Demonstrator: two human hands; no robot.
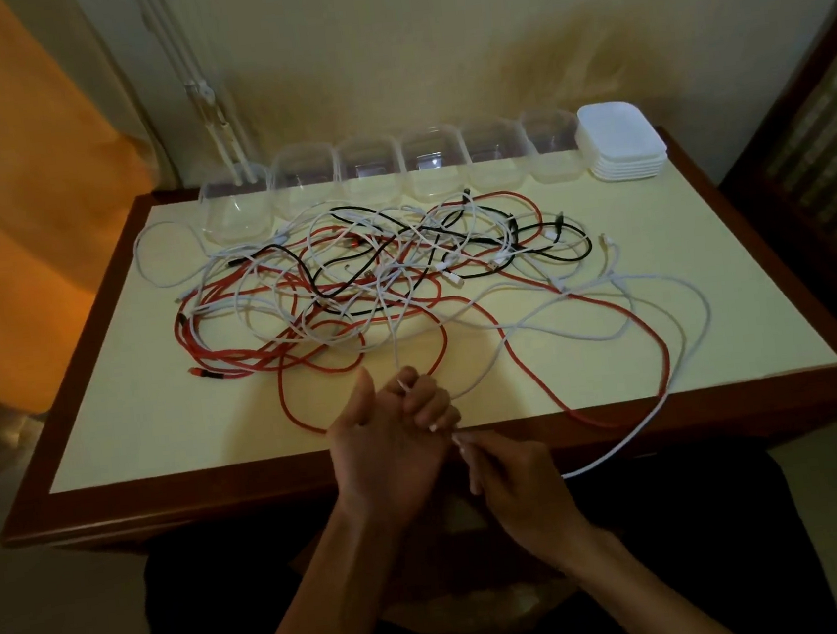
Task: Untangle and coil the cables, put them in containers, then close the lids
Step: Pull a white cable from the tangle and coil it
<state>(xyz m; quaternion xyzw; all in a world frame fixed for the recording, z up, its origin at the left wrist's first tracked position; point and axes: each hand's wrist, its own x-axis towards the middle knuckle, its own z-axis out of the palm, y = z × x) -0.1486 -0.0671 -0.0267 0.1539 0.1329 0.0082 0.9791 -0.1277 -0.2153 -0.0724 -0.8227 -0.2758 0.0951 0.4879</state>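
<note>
Left hand (pixel 391 423) raised at the near edge of the table (pixel 105 401), thumb up, fingers curled round a white cable (pixel 397 350) that rises from the fist toward the tangle (pixel 375 269). Right hand (pixel 510 472) just beside it, lower and nearer the body, fingertips pinching a white cable close to the left hand's knuckles; whether the same cable as in the left fist, cannot tell. Both hands touching or nearly so.

Tangle spread across the middle of the table: white, red and black cables crossed over one another. Red loops (pixel 306 349) bunched at the left side, one red loop (pixel 641 340) sweeping wide to the right and down to the near edge. Black cable (pixel 574 248) mostly in the far half. Another white cable (pixel 640 433) trailing off the near right edge and hanging toward the right hand's side.

Along the far edge, a row of 6 clear containers (pixel 431 165), all open, set side by side, the leftmost (pixel 234 207) a little nearer than the rest. At the right end of the row, just beside the last container, a stack of white lids (pixel 620 140).

Behind the table, a pale wall (pixel 428 31); orange curtain (pixel 4 179) at the left.
</note>
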